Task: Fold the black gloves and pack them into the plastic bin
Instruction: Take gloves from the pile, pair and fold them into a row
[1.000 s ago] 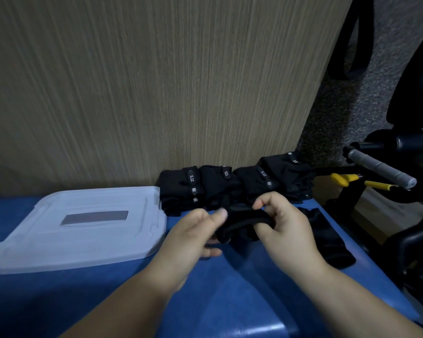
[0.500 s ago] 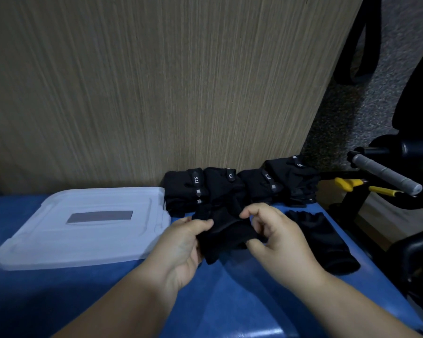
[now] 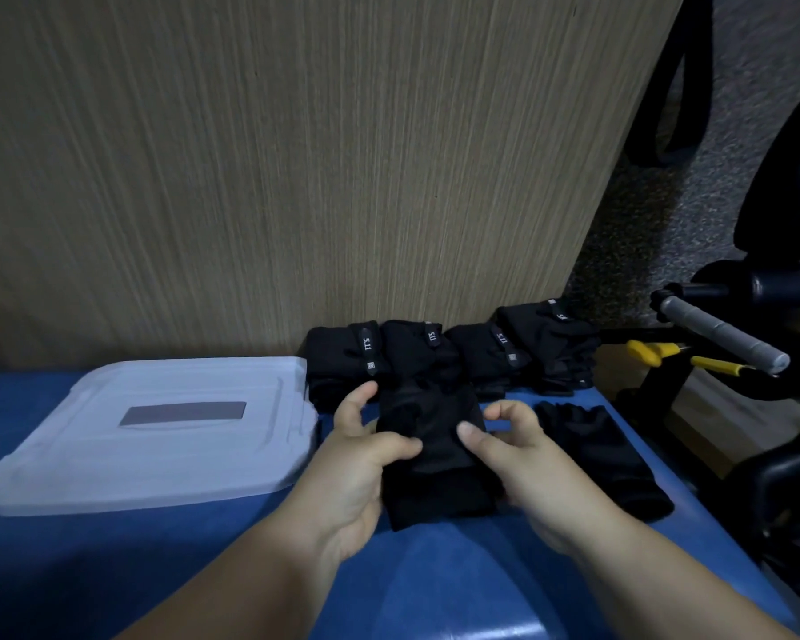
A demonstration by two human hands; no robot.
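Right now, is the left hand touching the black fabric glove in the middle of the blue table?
Touching. Head view: the left hand grips the black fabric glove, thumb pressed across its front.

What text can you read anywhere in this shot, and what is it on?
"5.11": strap tag of the leftmost folded glove, running lengthwise.
"5.11": strap tag of the second folded glove, smaller.
Tag on the third folded glove: probably the same, blurred.
Tag on the rightmost folded glove: too blurred to read.
The square patch under the first tag: too small.
The grey label on the lid: no text shows.
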